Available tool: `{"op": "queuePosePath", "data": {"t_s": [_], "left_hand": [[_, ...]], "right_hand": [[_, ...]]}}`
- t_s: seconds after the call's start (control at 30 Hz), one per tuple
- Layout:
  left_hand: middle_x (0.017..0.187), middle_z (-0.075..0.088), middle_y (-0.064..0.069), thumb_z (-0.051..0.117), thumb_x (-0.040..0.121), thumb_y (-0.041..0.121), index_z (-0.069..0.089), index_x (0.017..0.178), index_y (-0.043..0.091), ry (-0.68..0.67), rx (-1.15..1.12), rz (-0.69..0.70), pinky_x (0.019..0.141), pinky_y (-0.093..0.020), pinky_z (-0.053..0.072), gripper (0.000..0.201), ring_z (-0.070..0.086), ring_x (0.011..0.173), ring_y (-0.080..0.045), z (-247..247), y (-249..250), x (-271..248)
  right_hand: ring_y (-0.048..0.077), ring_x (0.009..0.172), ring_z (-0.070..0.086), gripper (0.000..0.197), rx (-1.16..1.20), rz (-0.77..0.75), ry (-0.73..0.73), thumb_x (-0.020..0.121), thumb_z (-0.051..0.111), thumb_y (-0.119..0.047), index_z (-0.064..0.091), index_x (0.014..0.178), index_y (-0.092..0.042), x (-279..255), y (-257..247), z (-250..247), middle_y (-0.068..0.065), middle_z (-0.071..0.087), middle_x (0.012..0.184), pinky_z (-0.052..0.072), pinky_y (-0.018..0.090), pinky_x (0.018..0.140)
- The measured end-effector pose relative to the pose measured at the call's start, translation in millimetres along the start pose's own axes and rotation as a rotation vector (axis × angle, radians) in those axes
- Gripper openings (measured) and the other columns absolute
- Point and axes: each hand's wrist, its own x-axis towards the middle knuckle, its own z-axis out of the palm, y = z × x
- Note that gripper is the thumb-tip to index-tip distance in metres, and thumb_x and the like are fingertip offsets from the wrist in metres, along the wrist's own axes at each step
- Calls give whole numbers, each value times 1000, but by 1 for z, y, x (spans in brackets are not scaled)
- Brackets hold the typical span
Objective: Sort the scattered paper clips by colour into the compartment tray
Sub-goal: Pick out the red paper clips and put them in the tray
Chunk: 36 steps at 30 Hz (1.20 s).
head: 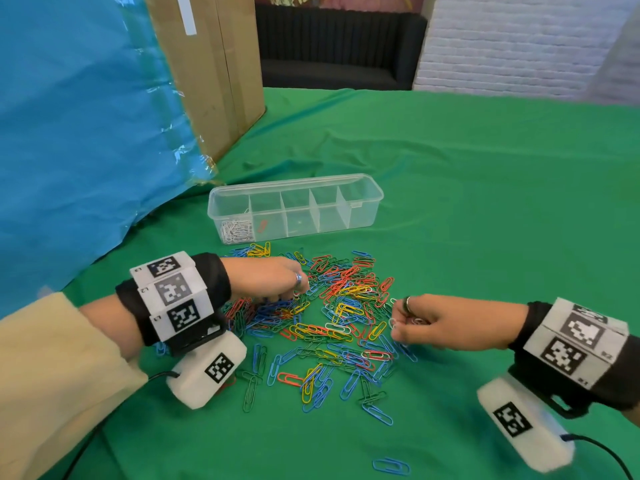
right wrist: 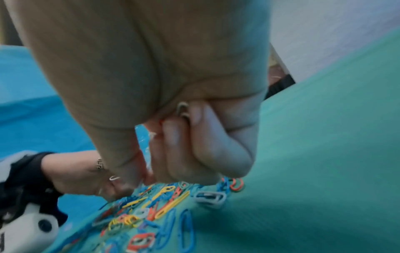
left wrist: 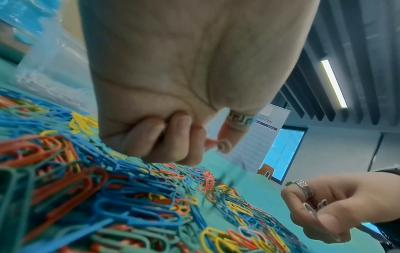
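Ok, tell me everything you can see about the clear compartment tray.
The compartment tray is a long, clear plastic box, open-topped, with thin dividers making five compartments in a row. It sits flat on the green cloth just beyond the clip pile. Its leftmost compartment holds white clips, the next one red clip. Neither hand touches it.

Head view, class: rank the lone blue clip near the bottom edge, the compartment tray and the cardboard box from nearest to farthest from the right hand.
1. Lone blue clip: on the cloth, nearer the camera than the right hand.
2. Compartment tray: beyond the clip pile, to the left.
3. Cardboard box: far left corner, behind the tray.
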Motion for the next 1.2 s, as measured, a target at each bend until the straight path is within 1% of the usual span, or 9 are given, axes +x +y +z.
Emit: {"op": "queuePosePath", "data": {"t_s": [0.13,0.27,0.4,0.6,0.77,0.9,1.0,1.13,1.2], "left_hand": [[57,25,5,39,84,20,31,65,19,8,-320,26,42,-19,14,21,14,47,-10,-7,1,-3],[53,19,4,31,84,15,30,60,18,-66,-761,94,38,-17,11,24,12,43,-9,-20,-2,-5],[44,18,5,37,74,20,32,48,16,-22,-1119,119,38,-11,9,27,15,32,-6,-36,-7,-9],[44,25,5,36,73,15,34,57,16,2,-1375,131,29,-15,11,16,23,27,-6,-54,-16,-20],[49,30,5,36,72,9,44,71,12,49,-1519,191,31,-14,14,8,27,31,-5,-83,-29,-22],[56,41,2,36,70,4,51,80,8,160,-1600,158,34,-15,29,19,38,40,-8,-104,-36,-16],[77,56,-13,33,85,5,53,98,-3,252,-1679,126,58,-29,54,25,56,68,-20,-117,-42,-8],[121,51,-30,29,95,14,36,132,-10,256,-1699,102,96,-45,36,44,50,111,-41,-128,-56,2],[139,38,-32,29,95,15,24,140,-10,254,-1676,77,106,-46,28,51,37,129,-42,-131,-62,6]], "right_hand": [[6,45,22,21,396,41,-88,99,39,-19,35,78,-19,-4,-2,-5,-7,29,59,20,17,42],[9,45,19,18,682,23,-126,86,38,-25,41,70,-19,-2,-6,-13,-4,27,59,14,18,40],[7,42,20,29,895,72,-101,95,32,-25,39,67,-17,7,-15,-19,-2,26,57,9,18,38],[1,32,22,29,1129,74,-119,96,34,-24,36,68,-17,43,-48,-34,-4,32,50,9,9,31],[4,32,31,28,1318,20,-38,96,30,-18,39,70,-15,88,-84,-67,-1,41,51,15,10,26],[8,40,44,21,1410,-29,-12,90,35,-15,43,71,-12,125,-109,-83,3,50,59,28,13,31],[16,53,55,22,1475,-19,35,93,32,-9,49,81,-4,147,-124,-89,10,57,65,46,18,43],[27,86,56,25,1540,-44,54,95,23,5,47,98,7,169,-140,-91,19,55,91,57,32,64],[32,110,53,33,1552,-50,51,95,20,9,43,118,7,178,-144,-91,22,53,113,50,36,86]]}}
